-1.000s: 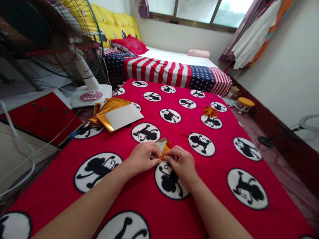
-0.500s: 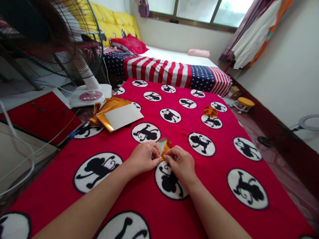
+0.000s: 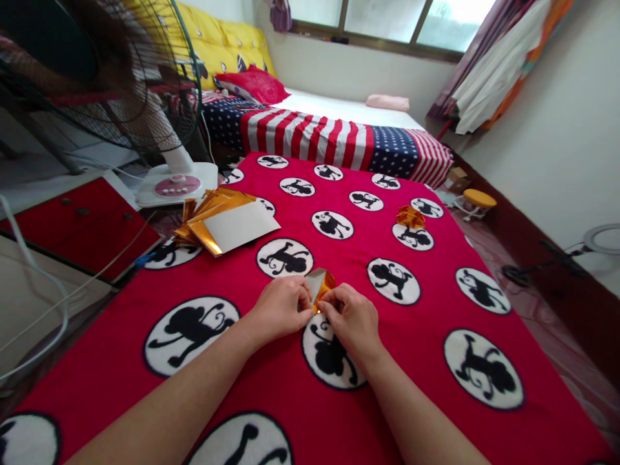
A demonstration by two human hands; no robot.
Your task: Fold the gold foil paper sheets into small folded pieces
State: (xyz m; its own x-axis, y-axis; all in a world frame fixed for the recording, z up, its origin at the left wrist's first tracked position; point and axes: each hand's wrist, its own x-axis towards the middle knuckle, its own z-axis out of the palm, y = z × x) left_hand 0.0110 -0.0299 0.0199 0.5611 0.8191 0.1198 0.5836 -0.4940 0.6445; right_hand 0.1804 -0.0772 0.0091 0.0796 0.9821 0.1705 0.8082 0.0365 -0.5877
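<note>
Between my two hands is a small sheet of gold foil paper (image 3: 317, 282), partly folded, with its pale side and a shiny gold flap showing. My left hand (image 3: 285, 305) pinches its left edge, thumb and fingers together. Opposite it, my right hand (image 3: 351, 316) grips the gold flap between thumb and forefinger. Both hands rest low over the red cloth (image 3: 402, 349) with monkey prints. The near edge of the paper is hidden behind my fingers.
A loose stack of gold foil sheets (image 3: 232, 223) lies at the left, pale side up on top. Folded gold pieces (image 3: 411, 217) sit at the far right. A running fan (image 3: 177, 184) stands beyond the left edge, and a bed (image 3: 310, 139) is behind.
Hands and paper hold almost the same position. The whole view has shifted very slightly.
</note>
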